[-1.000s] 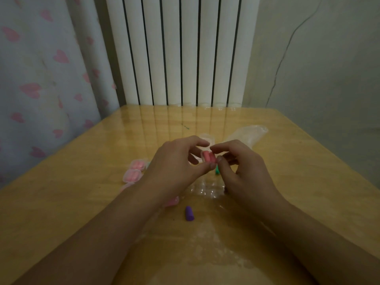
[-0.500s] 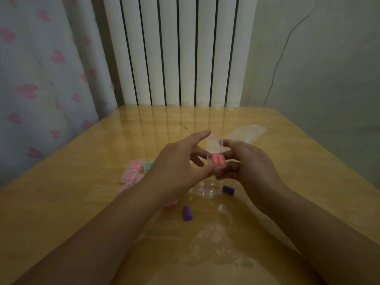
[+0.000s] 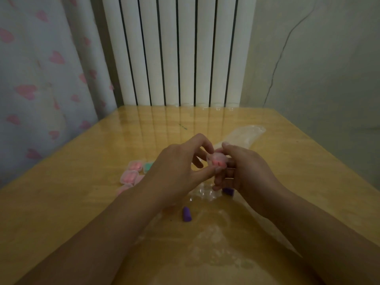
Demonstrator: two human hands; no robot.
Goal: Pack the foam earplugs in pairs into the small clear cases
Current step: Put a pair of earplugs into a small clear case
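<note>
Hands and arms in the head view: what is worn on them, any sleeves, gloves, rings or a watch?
Nothing worn shows. The left hand and right hand are bare, without gloves, and both forearms are uncovered down to the frame's bottom edge, so no sleeves appear. No ring, watch or bracelet shows, though the dim light could hide small details.

Bare table (image 3: 205,124) lies open toward twelve o'clock; filled cases (image 3: 131,173) crowd nine o'clock, a plastic bag (image 3: 244,134) one o'clock, and a purple earplug (image 3: 187,213) six o'clock.
</note>
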